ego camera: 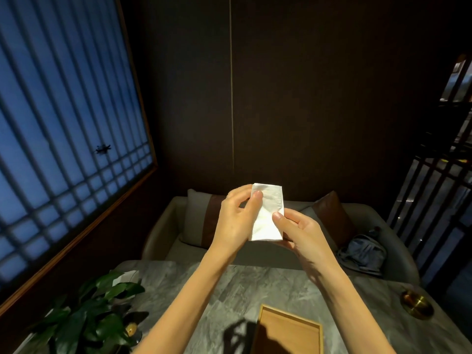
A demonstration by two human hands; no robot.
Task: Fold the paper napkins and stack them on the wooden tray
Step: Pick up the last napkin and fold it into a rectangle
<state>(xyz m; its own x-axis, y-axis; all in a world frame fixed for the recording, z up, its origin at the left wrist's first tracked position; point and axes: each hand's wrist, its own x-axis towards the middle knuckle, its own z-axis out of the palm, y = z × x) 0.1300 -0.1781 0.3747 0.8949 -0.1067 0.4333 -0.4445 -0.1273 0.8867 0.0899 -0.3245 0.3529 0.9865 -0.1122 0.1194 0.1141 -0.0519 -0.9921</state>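
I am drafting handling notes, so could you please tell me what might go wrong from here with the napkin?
1. The paper napkin hangs in mid-air in a light thumb-and-finger grip of the left hand and right hand, so the fold may spring open or go crooked.
2. The wooden tray lies low, shadowed and partly out of view, so the napkin may land askew.

Grey marble counter, sofa behind.
Leafy plant on counter left, brass dish far right; cushions and crumpled blue cloth on sofa; lattice window at left.
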